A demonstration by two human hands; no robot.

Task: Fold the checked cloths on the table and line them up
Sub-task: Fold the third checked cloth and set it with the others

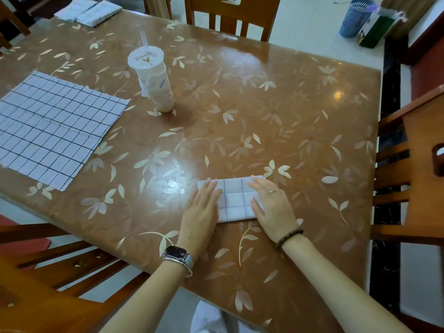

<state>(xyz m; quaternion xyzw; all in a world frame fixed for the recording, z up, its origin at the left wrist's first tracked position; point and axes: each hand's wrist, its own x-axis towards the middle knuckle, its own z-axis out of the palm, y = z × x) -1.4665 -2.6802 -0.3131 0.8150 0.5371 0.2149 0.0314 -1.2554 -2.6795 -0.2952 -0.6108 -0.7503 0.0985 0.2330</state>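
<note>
**Pressing the last fold flat**

From where I stand, the small folded white cloth with dark checks (236, 200) lies near the front edge of the glossy brown flower-patterned table (300, 104), towards its right side. The left hand (203, 207) covers one end of it and the right hand (274, 207) covers the other. Both are palm down with straight fingers, apart, and a strip of cloth shows between them. They grip nothing and only press.

To do this well, I'd push straight down and smooth outward from the middle so the crease sets and the edges stay square. That tabletop looks slick, so a sideways shove could skid the whole bundle.

Two folded checked cloths (89, 10) sit at the far left corner, probably the row to join. A large open checked cloth (52, 126) on the left is not yet folded. Mind the tall plastic cup with a straw (153, 80) when reaching across.
</note>
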